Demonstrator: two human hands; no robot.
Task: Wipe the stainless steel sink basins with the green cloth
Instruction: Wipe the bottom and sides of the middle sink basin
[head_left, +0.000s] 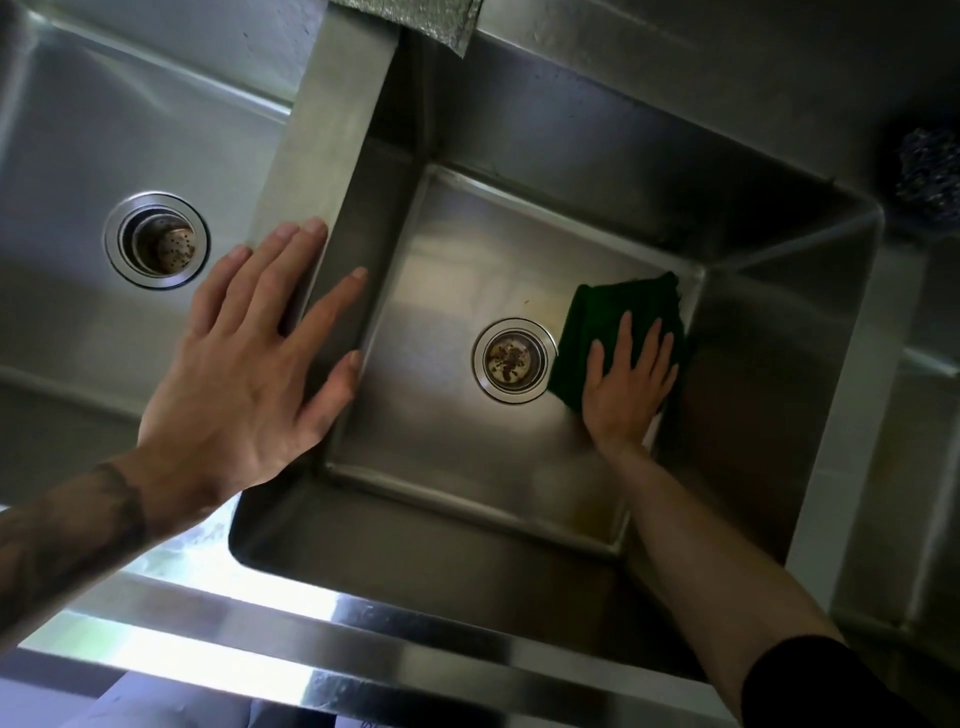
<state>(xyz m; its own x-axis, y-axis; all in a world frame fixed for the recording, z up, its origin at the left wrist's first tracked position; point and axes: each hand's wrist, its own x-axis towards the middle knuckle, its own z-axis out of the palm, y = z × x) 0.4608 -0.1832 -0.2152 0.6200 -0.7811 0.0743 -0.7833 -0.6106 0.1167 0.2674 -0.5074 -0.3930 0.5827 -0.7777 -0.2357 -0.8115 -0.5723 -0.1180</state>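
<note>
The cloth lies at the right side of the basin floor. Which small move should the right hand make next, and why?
Probably slide the green cloth left toward the drain strainer: the right hand presses it flat at the floor's right edge, and a yellowish stain beside it looks unwiped. The left hand braces on the divider.

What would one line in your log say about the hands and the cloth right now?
right hand: pressing green cloth flat on right basin floor, beside drain | left hand: open, resting on divider between basins
</note>
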